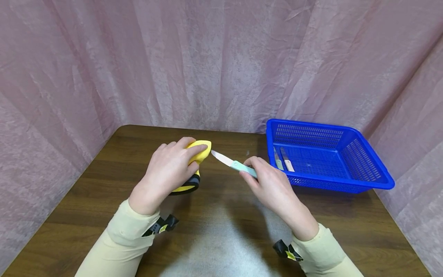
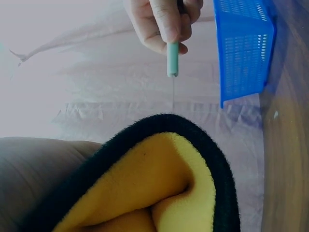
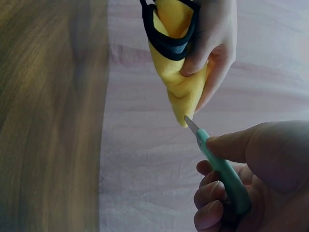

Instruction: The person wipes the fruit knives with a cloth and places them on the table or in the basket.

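My left hand [image 1: 170,164] grips a bunched yellow cloth [image 1: 206,150] with a black edge, held above the table. In the left wrist view the fold of this cloth [image 2: 130,186] fills the lower part. My right hand [image 1: 273,186] holds a small paring knife [image 1: 244,168] by its mint-green handle, blade pointing left at the cloth. The right wrist view has the knife tip right by the cloth's lower end [image 3: 184,108]; whether they touch I cannot tell. The fingers of my right hand [image 3: 212,188] curl round the handle, the thumb lying along it.
A blue plastic basket [image 1: 332,182] stands on the right of the brown wooden table [image 1: 100,184]. Inside, along its left side, lie a green-handled knife [image 1: 278,164] and a pale-handled knife [image 1: 288,165]. Pink curtains [image 1: 207,65] hang behind the table and on both sides.
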Motion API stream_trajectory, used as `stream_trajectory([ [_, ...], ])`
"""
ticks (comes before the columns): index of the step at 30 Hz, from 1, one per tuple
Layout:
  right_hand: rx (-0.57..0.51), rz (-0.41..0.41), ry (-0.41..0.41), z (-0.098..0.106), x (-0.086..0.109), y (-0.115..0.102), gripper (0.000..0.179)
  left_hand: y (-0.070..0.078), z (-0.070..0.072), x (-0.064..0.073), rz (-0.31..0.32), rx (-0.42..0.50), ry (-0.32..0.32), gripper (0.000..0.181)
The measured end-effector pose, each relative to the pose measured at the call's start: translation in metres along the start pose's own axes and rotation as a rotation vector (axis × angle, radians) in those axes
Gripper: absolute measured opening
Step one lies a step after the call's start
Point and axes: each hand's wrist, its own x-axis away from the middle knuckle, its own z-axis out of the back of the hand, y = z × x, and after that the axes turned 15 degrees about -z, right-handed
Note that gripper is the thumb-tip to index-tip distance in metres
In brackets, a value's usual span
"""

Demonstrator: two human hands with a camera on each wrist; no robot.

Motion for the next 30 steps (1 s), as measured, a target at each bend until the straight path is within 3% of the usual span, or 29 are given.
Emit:
stream_trajectory([
  [4, 0.001, -0.008, -0.003, 0.0, 0.0, 0.0, 0.015, 0.004, 0.002, -0.001, -0.031, -0.006, 0.044, 0.055],
  [11, 0.005, -0.016, -0.015, 0.0, 0.0, 0.0, 0.014, 0.021, 0.0, -0.002, -0.147, -0.033, 0.121, 0.054],
  [23, 0.004, -0.008, -0.032, 0.001, 0.0, 0.0, 0.014, 0.044, -0.005, -0.004, -0.288, -0.05, 0.14, 0.048],
  [30, 0.0, -0.009, -0.035, 0.0, -0.001, 0.001, 0.013, 0.045, -0.006, -0.004, -0.29, -0.05, 0.133, 0.047],
])
